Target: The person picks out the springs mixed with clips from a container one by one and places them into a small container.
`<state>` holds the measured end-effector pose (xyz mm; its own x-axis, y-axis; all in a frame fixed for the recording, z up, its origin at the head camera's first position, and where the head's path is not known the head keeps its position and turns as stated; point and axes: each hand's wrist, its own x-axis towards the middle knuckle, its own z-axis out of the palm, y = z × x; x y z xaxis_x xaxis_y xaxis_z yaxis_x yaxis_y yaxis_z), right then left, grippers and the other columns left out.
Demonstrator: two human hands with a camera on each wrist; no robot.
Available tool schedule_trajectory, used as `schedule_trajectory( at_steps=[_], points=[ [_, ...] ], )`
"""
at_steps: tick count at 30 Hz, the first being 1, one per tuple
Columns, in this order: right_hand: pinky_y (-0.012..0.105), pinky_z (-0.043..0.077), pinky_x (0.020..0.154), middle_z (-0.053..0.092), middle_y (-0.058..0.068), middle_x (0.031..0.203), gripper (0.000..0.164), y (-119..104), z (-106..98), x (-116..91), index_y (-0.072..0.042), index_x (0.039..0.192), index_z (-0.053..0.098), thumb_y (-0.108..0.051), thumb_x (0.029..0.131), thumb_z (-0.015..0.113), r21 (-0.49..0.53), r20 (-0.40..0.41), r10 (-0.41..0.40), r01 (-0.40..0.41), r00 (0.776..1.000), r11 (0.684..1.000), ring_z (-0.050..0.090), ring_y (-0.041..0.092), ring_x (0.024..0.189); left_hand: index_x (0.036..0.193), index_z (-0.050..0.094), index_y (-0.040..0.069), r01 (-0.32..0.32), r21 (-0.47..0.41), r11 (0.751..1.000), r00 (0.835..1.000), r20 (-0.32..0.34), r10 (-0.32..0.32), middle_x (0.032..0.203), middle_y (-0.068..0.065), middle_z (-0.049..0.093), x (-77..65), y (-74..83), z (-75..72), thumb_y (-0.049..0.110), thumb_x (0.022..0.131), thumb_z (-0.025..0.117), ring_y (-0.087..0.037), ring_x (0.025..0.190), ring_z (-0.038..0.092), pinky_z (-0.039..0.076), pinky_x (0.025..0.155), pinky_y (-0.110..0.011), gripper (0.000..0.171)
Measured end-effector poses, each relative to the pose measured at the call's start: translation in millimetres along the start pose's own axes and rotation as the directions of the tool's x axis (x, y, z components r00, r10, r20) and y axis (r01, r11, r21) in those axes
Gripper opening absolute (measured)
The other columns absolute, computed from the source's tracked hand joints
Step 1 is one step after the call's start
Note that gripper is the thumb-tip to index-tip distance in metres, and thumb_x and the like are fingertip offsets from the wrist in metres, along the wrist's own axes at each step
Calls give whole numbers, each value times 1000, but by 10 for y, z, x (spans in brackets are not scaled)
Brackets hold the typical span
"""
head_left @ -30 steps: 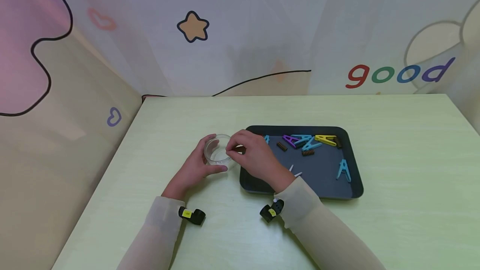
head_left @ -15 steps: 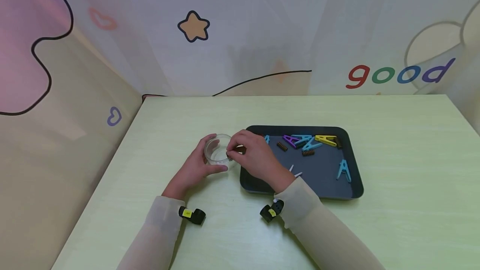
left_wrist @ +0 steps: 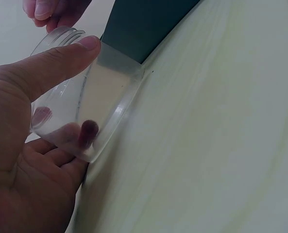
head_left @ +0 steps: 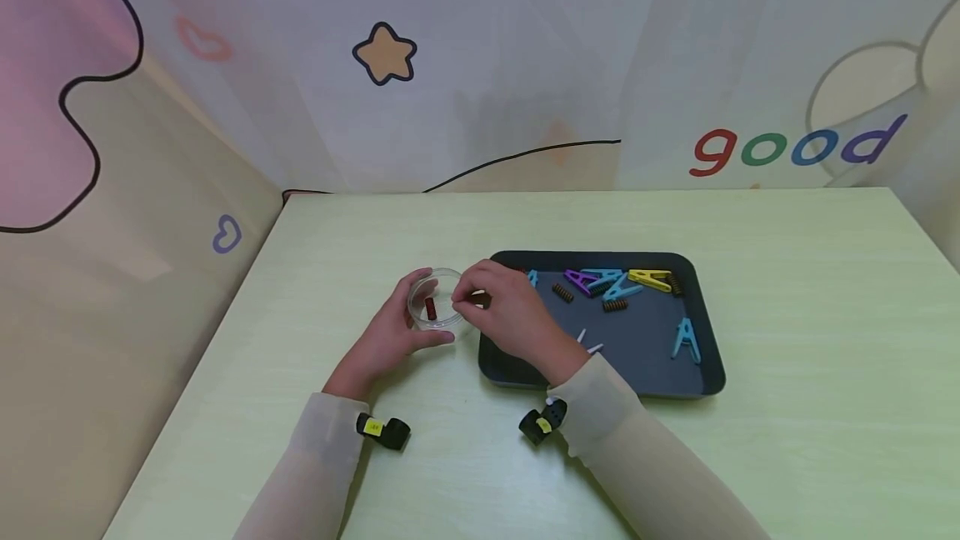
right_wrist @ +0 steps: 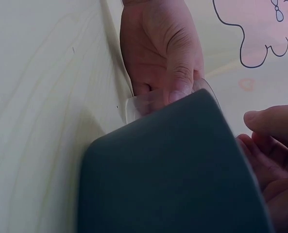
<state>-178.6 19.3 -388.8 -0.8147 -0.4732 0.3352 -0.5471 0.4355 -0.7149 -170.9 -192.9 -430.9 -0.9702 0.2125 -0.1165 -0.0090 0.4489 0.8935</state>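
Observation:
My left hand grips a clear plastic jar just left of the tray, its mouth leaning toward my right hand. Inside the jar lies a small reddish-brown spring, blurred dark red in the left wrist view. My right hand hovers at the jar's rim. Its thumb and index finger stand slightly apart in the right wrist view, with nothing visible between them. Under and beside the right hand is the dark tray, holding clothespin halves and springs.
In the tray lie a purple clothespin half, a yellow one, several blue ones and loose dark springs. White tips show beside the right wrist. The pale wooden table ends at a printed cloth backdrop.
Half a second ago a dark spring showed at my right fingertips; now it is inside the jar, let go. Both hands have stayed almost in the same place.

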Motion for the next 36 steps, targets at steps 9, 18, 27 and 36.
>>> schedule_trajectory(
  at_steps=[9,18,27,36],
  points=[
    [23,57,83,64,-1,101,5,-10,-25,-18,-14,92,69,-12,88,71,-11,3,-14,14,1000,1000,66,11,90,150,21,30,-6,-10,1000,1000,4,6,155,-2,36,5,6,13,28,76,84,-24,142,37,28,119,-46,97],
    [31,59,83,65,0,101,5,-8,-50,-32,-14,93,69,-14,88,71,-3,5,-9,9,1000,1000,67,13,90,149,21,32,2,2,1000,1000,-3,-2,155,-1,36,0,29,15,27,77,83,-25,142,37,29,118,-48,96],
    [35,58,86,65,0,105,10,-40,-134,-47,-15,98,69,-17,88,72,-14,27,6,-6,1000,1000,66,19,93,150,21,31,6,6,1000,1000,-3,-6,154,0,37,5,4,8,27,77,83,-23,143,37,27,119,-48,95],
    [37,58,84,66,1,105,13,-60,-303,-66,-14,101,69,-18,88,72,-36,29,20,-19,999,999,64,20,91,150,21,31,-4,15,1000,1000,-10,4,154,0,38,10,-16,12,28,76,83,-22,143,36,27,119,-47,96]
  ],
)
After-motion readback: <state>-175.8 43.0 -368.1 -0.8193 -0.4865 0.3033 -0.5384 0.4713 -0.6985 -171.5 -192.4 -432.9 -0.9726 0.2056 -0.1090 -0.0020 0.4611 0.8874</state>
